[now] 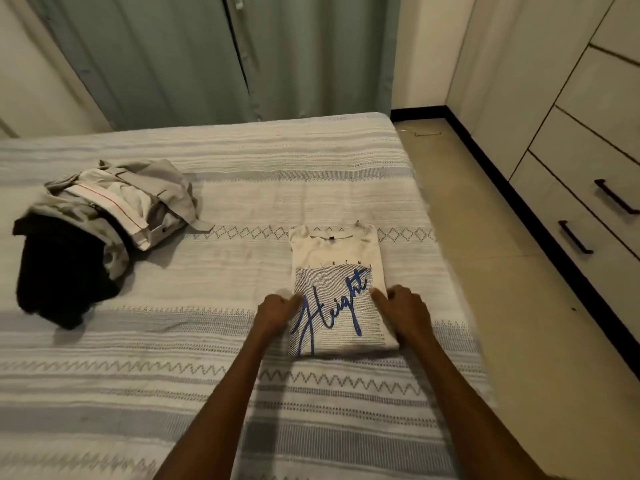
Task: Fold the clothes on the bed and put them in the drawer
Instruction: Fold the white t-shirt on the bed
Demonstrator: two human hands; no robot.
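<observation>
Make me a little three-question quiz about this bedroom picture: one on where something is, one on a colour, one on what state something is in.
1. Where does the unfolded pile of clothes lie on the bed?
A. Far left of the T-shirt
B. On top of the T-shirt
C. Right of the T-shirt

2. What colour is the big handwritten word on the T-shirt?
A. Red
B. Blue
C. Green

3. What state is the T-shirt in?
A. Crumpled in a heap
B. Hanging up
C. Folded into a neat rectangle

Answers:
1 A, the pile sits well apart, toward the bed's left.
2 B, the script print is blue on white cloth.
3 C, it lies flat and folded, with the left hand and right hand at its two sides.
</observation>
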